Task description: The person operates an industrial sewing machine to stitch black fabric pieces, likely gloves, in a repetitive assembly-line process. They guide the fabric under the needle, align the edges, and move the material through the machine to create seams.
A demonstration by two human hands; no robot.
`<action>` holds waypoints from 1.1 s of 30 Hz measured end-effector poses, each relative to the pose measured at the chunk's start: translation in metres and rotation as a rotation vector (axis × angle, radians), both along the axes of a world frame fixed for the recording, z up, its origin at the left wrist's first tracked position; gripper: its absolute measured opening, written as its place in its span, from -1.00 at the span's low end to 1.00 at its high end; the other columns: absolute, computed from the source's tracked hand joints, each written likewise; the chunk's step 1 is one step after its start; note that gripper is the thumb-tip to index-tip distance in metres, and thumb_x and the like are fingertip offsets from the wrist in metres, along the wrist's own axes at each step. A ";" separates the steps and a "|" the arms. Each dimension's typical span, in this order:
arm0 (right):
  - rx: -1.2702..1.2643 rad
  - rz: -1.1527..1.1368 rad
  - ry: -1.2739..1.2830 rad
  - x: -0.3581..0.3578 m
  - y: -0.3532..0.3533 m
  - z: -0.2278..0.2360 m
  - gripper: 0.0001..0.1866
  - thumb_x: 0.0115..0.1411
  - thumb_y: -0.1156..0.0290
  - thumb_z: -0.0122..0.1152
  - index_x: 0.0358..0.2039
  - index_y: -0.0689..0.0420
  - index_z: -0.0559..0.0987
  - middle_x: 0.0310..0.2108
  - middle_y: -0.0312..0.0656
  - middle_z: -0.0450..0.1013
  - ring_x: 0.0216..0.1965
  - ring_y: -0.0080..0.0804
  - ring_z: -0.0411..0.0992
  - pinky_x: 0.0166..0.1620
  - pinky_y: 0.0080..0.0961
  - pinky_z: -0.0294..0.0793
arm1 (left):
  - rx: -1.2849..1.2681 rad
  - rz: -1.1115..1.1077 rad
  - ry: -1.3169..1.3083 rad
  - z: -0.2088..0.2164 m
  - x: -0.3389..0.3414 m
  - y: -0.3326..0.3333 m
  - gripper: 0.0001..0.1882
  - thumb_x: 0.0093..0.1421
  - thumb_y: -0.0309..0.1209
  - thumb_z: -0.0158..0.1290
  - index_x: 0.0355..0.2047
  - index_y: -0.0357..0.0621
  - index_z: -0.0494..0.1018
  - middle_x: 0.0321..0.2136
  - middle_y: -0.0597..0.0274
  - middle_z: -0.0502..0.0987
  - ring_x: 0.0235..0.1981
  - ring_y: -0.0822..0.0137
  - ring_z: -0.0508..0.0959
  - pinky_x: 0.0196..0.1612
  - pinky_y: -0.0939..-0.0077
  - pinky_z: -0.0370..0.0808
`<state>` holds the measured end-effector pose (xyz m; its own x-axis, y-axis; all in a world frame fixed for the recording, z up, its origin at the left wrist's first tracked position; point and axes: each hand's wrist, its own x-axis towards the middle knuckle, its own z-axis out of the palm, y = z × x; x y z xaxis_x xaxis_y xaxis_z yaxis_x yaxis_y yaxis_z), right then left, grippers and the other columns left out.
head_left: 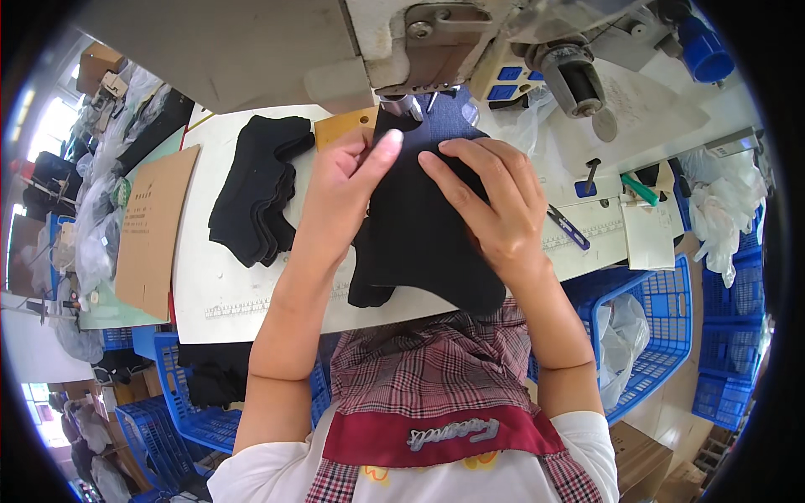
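A black sock (428, 226) lies under the sewing machine's head (419, 50), its foot end hanging over the front edge of the white table (251, 289). Part of another dark sock (369, 289) shows beneath it. My left hand (344, 176) is closed at the sock's left edge, thumb on top and fingers curled, close to the presser foot (402, 106). Spread over the sock's upper right side are the fingers of my right hand (499, 193), resting flat with nothing gripped. Blue-looking fabric (449, 117) shows behind the needle area.
Several black socks (256, 193) lie stacked at left, near a cardboard sheet (155, 226). Thread snips (568, 226) rest right of my right hand. Blue baskets (646, 323) stand at the table's lower sides. A thread spool (579, 80) sits at the upper right.
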<state>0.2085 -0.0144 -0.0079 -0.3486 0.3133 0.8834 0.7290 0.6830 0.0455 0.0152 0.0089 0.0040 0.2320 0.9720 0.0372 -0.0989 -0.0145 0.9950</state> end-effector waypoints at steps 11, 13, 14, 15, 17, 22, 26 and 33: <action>-0.040 0.077 0.056 0.011 0.011 0.006 -0.56 -0.19 0.44 0.20 -0.19 0.11 0.69 -0.14 -0.19 0.52 -0.13 -0.21 0.48 -0.13 -0.35 0.53 | 1.222 0.256 0.662 -0.023 -0.005 -0.026 -0.51 -0.04 -0.77 0.01 -0.03 -0.34 0.57 0.04 -0.01 0.54 0.14 -0.04 0.51 0.19 0.17 0.45; -0.107 0.145 0.089 0.020 0.007 0.008 -0.52 -0.24 0.40 0.26 -0.19 0.12 0.69 -0.12 -0.17 0.54 -0.12 -0.16 0.49 -0.10 -0.32 0.53 | 1.215 0.265 0.673 -0.021 -0.003 -0.026 -0.51 -0.02 -0.76 0.02 -0.03 -0.35 0.57 0.03 -0.01 0.54 0.13 -0.04 0.51 0.19 0.17 0.45; -0.141 0.164 0.097 0.023 0.001 0.010 -0.51 -0.26 0.40 0.27 -0.18 0.13 0.69 -0.13 -0.16 0.54 -0.12 -0.16 0.49 -0.10 -0.31 0.53 | 1.209 0.271 0.677 -0.021 -0.002 -0.025 -0.51 -0.02 -0.75 0.02 -0.02 -0.35 0.56 0.03 0.00 0.54 0.12 -0.04 0.52 0.19 0.17 0.45; -0.175 0.183 0.104 0.026 -0.007 0.014 -0.50 -0.27 0.40 0.29 -0.18 0.13 0.69 -0.13 -0.16 0.54 -0.12 -0.15 0.49 -0.10 -0.30 0.53 | 1.212 0.282 0.687 -0.022 -0.001 -0.024 -0.51 -0.02 -0.75 0.02 -0.02 -0.36 0.56 0.03 0.00 0.54 0.12 -0.05 0.52 0.19 0.17 0.45; -0.207 0.202 0.092 0.028 -0.015 0.015 -0.48 -0.29 0.42 0.30 -0.17 0.15 0.68 -0.12 -0.15 0.54 -0.11 -0.15 0.49 -0.10 -0.29 0.52 | 1.218 0.304 0.708 -0.023 0.002 -0.021 -0.52 -0.01 -0.74 0.02 -0.01 -0.37 0.56 0.03 0.00 0.53 0.11 -0.05 0.52 0.19 0.15 0.45; -0.196 0.122 0.011 0.024 -0.021 0.014 -0.47 -0.26 0.52 0.27 -0.14 0.15 0.67 -0.11 -0.16 0.50 -0.11 -0.17 0.46 -0.07 -0.27 0.48 | 1.222 0.364 0.687 -0.023 0.008 -0.013 -0.54 0.03 -0.79 -0.03 -0.03 -0.37 0.56 -0.01 -0.03 0.56 0.09 -0.04 0.54 0.20 0.18 0.44; -0.193 0.028 -0.017 0.013 -0.014 0.016 -0.47 -0.23 0.52 0.27 -0.11 0.14 0.65 -0.13 -0.19 0.44 -0.13 -0.21 0.42 -0.07 -0.29 0.45 | 1.253 0.368 0.680 -0.024 0.007 -0.003 -0.53 -0.01 -0.77 0.03 -0.02 -0.35 0.54 0.01 -0.06 0.53 0.08 -0.09 0.53 0.12 0.15 0.47; -0.121 -0.037 -0.040 0.006 0.000 0.011 -0.54 -0.08 0.51 0.20 -0.07 0.15 0.63 -0.12 -0.19 0.42 -0.13 -0.22 0.41 -0.09 -0.30 0.44 | 1.245 0.422 0.657 -0.027 0.011 0.008 -0.50 0.00 -0.79 0.04 -0.01 -0.26 0.54 -0.03 -0.03 0.56 0.07 -0.07 0.54 0.10 0.18 0.48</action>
